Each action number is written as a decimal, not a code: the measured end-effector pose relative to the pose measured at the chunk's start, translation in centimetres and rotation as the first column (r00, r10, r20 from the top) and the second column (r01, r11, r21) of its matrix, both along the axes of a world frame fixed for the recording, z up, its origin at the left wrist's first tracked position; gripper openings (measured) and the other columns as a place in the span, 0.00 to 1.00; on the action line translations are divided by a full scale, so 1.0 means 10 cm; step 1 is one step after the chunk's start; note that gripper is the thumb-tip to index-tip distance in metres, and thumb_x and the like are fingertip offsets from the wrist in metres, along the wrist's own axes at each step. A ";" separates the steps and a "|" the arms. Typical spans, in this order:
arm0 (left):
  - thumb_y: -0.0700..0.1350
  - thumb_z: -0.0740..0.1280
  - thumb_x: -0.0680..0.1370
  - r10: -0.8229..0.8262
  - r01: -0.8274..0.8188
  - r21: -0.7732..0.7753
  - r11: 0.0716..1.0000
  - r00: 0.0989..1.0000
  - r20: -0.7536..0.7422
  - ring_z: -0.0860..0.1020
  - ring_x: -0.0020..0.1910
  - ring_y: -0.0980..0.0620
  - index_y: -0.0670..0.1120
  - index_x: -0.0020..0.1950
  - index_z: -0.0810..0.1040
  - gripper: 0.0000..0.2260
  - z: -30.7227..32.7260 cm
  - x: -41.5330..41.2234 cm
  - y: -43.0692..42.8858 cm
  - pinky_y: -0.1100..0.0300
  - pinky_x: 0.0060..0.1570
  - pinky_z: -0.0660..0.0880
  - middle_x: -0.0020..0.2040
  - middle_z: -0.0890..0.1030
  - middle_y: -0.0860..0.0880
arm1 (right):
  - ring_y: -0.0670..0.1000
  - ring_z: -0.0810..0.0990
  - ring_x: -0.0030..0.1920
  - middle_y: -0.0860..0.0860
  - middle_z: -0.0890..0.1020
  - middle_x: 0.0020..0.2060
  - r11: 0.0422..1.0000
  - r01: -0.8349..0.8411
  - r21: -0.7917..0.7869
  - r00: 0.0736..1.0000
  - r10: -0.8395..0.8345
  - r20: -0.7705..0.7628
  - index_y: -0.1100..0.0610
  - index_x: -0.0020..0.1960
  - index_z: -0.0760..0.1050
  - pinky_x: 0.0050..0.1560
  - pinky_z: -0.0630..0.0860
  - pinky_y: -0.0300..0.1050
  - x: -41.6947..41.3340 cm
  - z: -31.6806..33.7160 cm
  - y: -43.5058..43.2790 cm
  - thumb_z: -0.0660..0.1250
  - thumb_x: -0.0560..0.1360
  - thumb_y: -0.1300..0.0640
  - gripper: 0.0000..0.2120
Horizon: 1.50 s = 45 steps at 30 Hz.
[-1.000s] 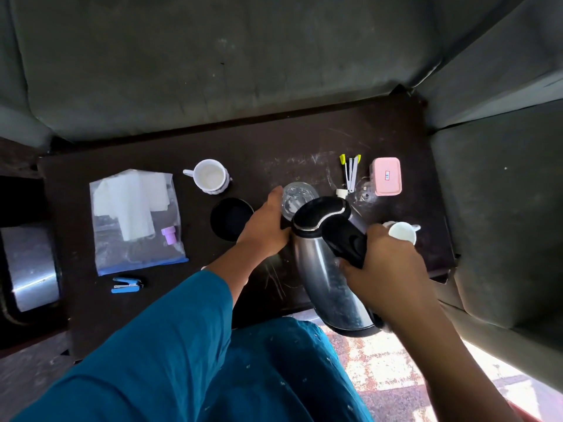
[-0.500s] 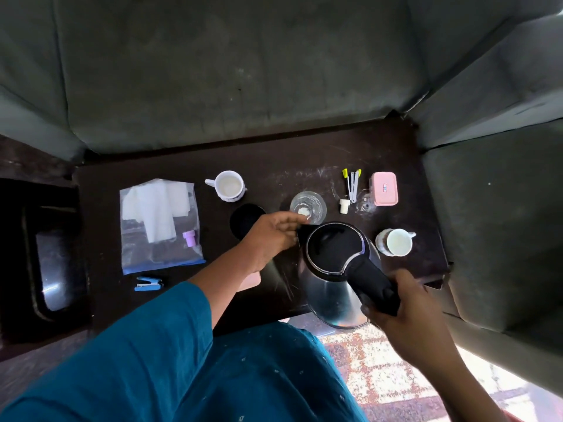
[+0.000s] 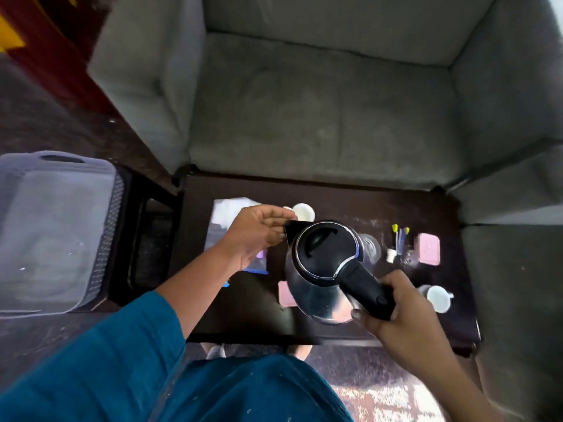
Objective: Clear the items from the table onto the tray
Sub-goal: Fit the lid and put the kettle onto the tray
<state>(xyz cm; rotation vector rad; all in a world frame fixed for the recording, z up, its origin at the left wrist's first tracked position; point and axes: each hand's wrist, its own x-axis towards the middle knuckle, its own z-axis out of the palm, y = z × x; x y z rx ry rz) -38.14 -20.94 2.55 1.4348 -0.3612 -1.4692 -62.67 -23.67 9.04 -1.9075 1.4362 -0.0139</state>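
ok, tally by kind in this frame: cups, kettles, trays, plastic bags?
Cups: 2, one far, one near right
Kettle: 1, held by the right hand
Tray: 1
Plastic bag: 1, partly behind the left hand
Total: 5

Grey sofa [image 3: 320, 117] ahead; dark floor [image 3: 61, 123] left; patterned rug [image 3: 380, 400] below.

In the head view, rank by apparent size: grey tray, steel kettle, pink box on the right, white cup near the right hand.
1. Grey plastic tray.
2. Black-lidded steel kettle, held nearer the camera.
3. Pink rectangular box and white ceramic cup look alike; unranked.
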 end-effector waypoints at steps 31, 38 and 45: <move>0.22 0.52 0.74 0.921 -0.939 0.009 0.344 0.340 0.189 0.76 0.56 0.54 0.40 0.68 0.66 0.26 -0.38 3.23 3.12 0.72 0.37 0.75 0.68 0.72 0.43 | 0.34 0.72 0.33 0.41 0.72 0.32 0.779 -0.623 0.074 0.751 0.569 0.336 0.42 0.39 0.61 0.29 0.66 0.31 4.41 -1.25 1.87 0.73 0.66 0.58 0.21; 0.28 0.58 0.75 0.926 -0.940 -0.009 0.341 0.334 0.178 0.77 0.50 0.60 0.42 0.67 0.68 0.22 -0.62 3.36 3.02 0.72 0.40 0.75 0.62 0.75 0.49 | 0.33 0.72 0.35 0.43 0.72 0.34 0.786 -0.611 0.096 0.762 0.550 0.342 0.46 0.40 0.62 0.31 0.67 0.27 4.51 -1.48 1.83 0.73 0.66 0.61 0.21; 0.45 0.58 0.79 0.699 -0.848 0.055 0.526 0.469 0.540 0.65 0.71 0.47 0.48 0.62 0.73 0.13 -0.66 3.28 2.89 0.53 0.73 0.58 0.72 0.68 0.44 | 0.48 0.76 0.38 0.46 0.76 0.37 0.766 -0.626 0.147 0.760 0.558 0.333 0.50 0.44 0.63 0.36 0.74 0.45 4.51 -1.48 1.88 0.74 0.66 0.57 0.19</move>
